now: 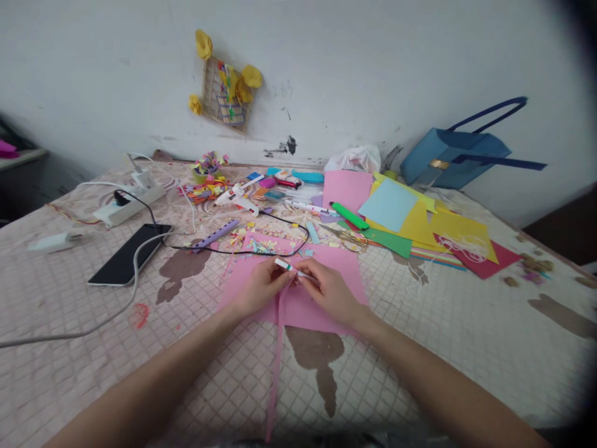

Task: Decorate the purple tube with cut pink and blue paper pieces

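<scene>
Evidently for steadiness, my left hand (262,287) and right hand (332,291) both grasp the white pen (283,264), one toward each end, over the pink sheet (308,316). The pink strip (279,348) runs from between them toward me, probably so its loose length can trail free.

The left hand (261,286) and right hand (333,292) meet above a paper sheet (303,314) on the bench (209,386), a pen (284,265) between them and a paper strip (278,348) running from them toward the near edge. Just beyond the hands lie paper scraps (261,244), then a glue gun (239,199). Left of the left hand is a tablet (128,256), with a power strip (125,210) behind it and a charger (55,242) farther left. Beyond the right hand lie scissors (341,234); farther right are stacked papers (426,227), string (461,246) on them, and a bag (457,152) behind.
</scene>
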Demonstrator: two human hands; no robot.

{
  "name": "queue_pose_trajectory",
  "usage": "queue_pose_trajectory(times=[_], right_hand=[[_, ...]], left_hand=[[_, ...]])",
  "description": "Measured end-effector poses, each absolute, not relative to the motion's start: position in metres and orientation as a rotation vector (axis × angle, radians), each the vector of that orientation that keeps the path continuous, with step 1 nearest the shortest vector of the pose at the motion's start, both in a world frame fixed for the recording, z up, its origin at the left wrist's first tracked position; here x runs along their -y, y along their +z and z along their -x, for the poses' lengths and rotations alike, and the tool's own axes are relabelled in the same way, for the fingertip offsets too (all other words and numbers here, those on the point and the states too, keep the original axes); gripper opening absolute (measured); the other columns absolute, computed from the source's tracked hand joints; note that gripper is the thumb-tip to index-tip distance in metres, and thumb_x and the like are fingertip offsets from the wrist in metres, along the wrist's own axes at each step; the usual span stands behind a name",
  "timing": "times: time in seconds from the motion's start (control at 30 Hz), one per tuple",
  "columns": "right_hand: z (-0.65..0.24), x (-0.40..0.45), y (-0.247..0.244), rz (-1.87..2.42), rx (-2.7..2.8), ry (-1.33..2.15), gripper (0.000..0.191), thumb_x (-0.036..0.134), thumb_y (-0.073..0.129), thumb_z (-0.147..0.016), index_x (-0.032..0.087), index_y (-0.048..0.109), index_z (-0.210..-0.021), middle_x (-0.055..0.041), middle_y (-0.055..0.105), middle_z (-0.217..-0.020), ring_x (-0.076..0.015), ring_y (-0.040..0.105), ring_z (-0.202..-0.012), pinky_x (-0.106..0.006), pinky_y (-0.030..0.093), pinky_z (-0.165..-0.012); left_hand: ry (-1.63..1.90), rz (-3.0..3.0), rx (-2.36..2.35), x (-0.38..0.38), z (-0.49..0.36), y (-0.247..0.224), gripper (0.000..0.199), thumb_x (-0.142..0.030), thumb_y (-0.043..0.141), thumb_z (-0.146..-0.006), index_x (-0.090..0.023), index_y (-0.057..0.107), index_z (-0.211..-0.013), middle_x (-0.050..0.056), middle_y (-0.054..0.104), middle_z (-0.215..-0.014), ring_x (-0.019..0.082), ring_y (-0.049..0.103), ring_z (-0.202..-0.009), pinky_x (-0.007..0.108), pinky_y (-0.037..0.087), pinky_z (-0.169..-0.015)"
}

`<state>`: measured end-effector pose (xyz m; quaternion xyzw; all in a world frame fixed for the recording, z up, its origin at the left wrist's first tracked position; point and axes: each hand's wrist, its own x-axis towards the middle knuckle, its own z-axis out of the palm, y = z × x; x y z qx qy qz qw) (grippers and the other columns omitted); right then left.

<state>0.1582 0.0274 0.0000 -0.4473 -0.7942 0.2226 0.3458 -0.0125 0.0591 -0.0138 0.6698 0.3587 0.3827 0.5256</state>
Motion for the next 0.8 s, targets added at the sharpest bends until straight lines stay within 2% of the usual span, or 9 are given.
queue_pose_trajectory(times=[0.37,0.67,0.8], right_hand=[[-0.1593,-0.028,-0.0004,1.165,2.075,0.61,0.019,0.018,0.042,-0.087,0.022,0.053,-0.102,-0.0018,0.064,-0.087,-0.0157,0.06,-0.077,-0.027,0.044,-0.069],[-0.1594,-0.0286,0.0044,1.193,2.036,0.759,0.018,0.018,0.04,-0.088,0.02,0.054,-0.098,-0.0002,0.061,-0.078,-0.0113,0.056,-0.061,-0.022,0.042,-0.057],[-0.1574,-0.028,0.0034,1.168,1.969,0.795,0.014,0.019,0.047,-0.085,0.021,0.053,-0.097,-0.0003,0.063,-0.083,-0.0131,0.059,-0.071,-0.024,0.044,-0.063]], left_hand=[[0.925,-1.482,-0.796,-0.0601,0.0115,-0.0153,0.018,-0.029,0.062,-0.073,-0.016,0.054,-0.08,0.002,0.062,-0.076,0.017,0.059,-0.074,0.03,0.047,-0.071],[0.942,-1.48,-0.734,-0.0576,0.0112,-0.0098,0.016,-0.028,0.06,-0.076,-0.016,0.051,-0.083,0.001,0.061,-0.073,0.015,0.06,-0.071,0.028,0.047,-0.069],[0.955,-1.498,-0.742,-0.0597,0.0115,-0.0109,0.014,-0.025,0.06,-0.075,-0.016,0.052,-0.08,0.002,0.061,-0.074,0.015,0.059,-0.072,0.029,0.046,-0.07]])
